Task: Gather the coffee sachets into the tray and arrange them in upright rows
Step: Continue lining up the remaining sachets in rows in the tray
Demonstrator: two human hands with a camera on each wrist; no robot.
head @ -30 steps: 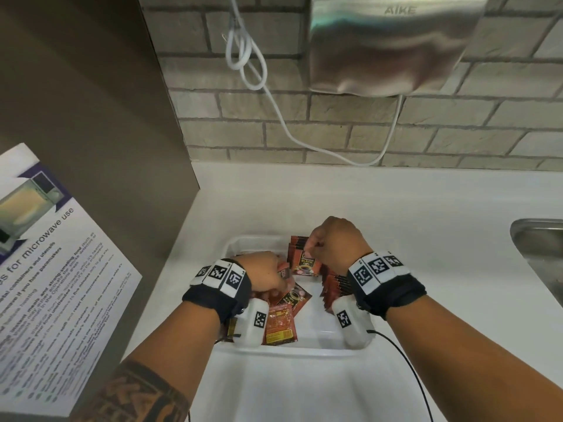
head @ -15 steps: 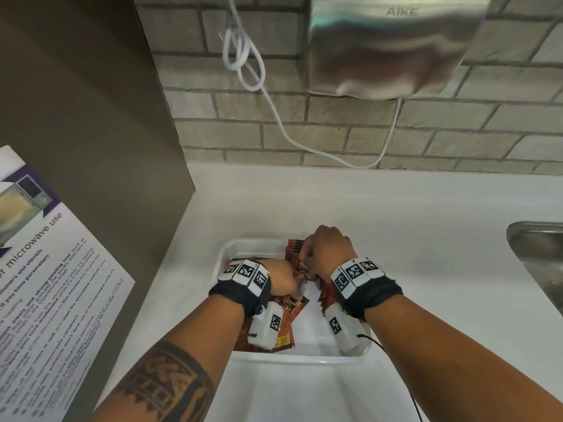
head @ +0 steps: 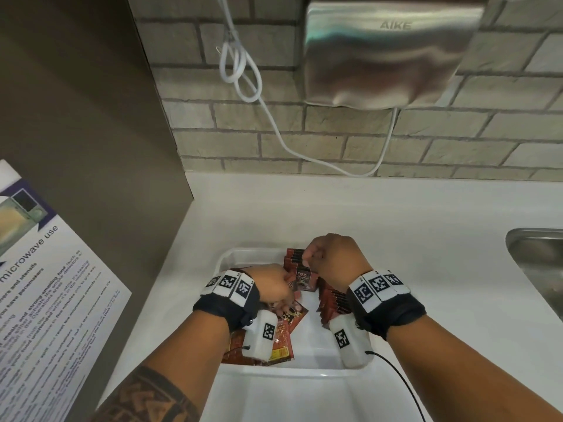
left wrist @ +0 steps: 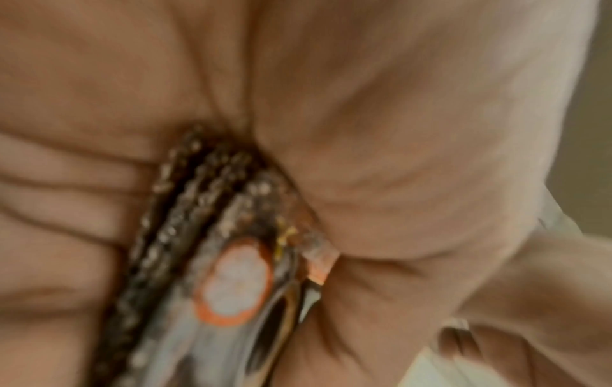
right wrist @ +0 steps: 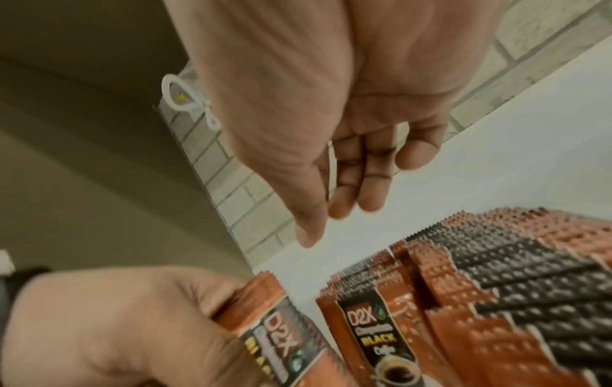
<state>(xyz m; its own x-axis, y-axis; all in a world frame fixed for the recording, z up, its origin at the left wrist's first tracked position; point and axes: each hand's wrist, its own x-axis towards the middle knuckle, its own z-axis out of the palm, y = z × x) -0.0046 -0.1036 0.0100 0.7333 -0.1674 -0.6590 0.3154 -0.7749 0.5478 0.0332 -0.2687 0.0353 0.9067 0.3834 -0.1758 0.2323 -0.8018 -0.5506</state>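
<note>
Here, loose sachets (head: 281, 345) lie flat at the tray's (head: 304, 371) 7 o'clock; the left hand (head: 271, 284) grips a small sachet stack (right wrist: 281, 322); at 1 o'clock the right hand (head: 332, 257), fingers loosely curled, hovers above the upright row (right wrist: 496, 275).

The left wrist view is blurred; the left hand (left wrist: 380, 157) fills it around sachets (left wrist: 205, 256) whose print cannot be read. In the head view, wrists cover part of the tray (head: 304, 371), and the frame's edge cuts the sink (head: 536, 269).
</note>
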